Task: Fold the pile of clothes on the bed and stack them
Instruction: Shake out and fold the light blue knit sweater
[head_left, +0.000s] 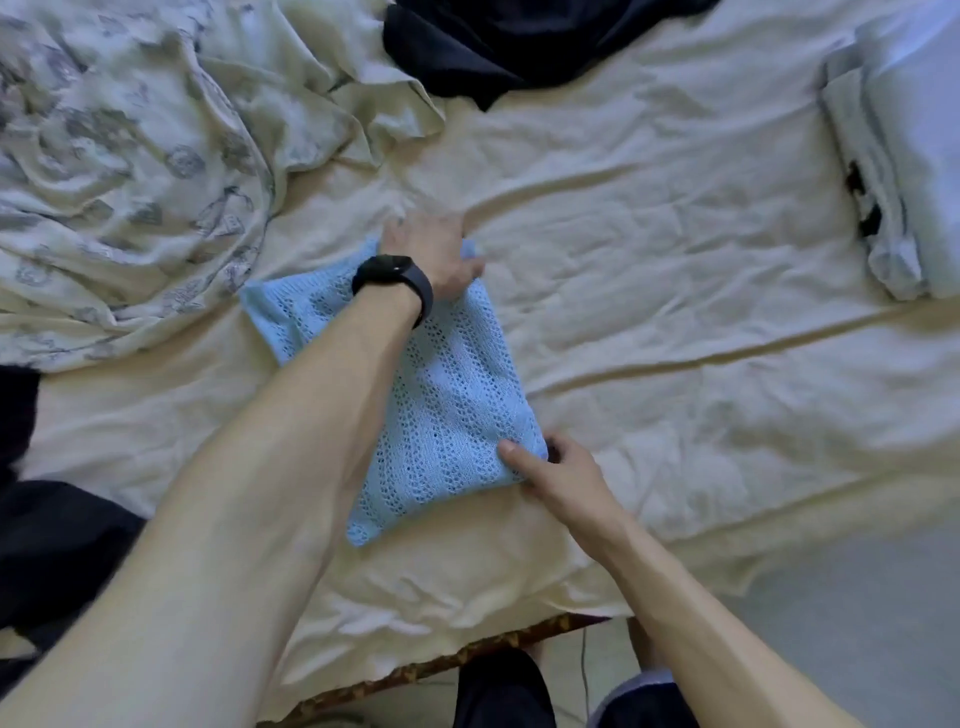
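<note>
A folded light-blue knit garment (447, 395) lies on the cream bed sheet (675, 291) in the middle of the view. My left hand (434, 254), with a black watch on the wrist, grips the garment's far edge, fingers curled over it. My right hand (550, 467) pinches the near right corner, thumb on top of the knit. A stack of folded pale garments (898, 171) sits at the right edge of the bed.
A crumpled patterned white cloth (119, 171) covers the left of the bed. A dark navy garment (498, 41) lies at the top centre, and more dark fabric (47, 551) at the lower left. The bed's near edge (467, 649) runs below my arms, with floor beyond.
</note>
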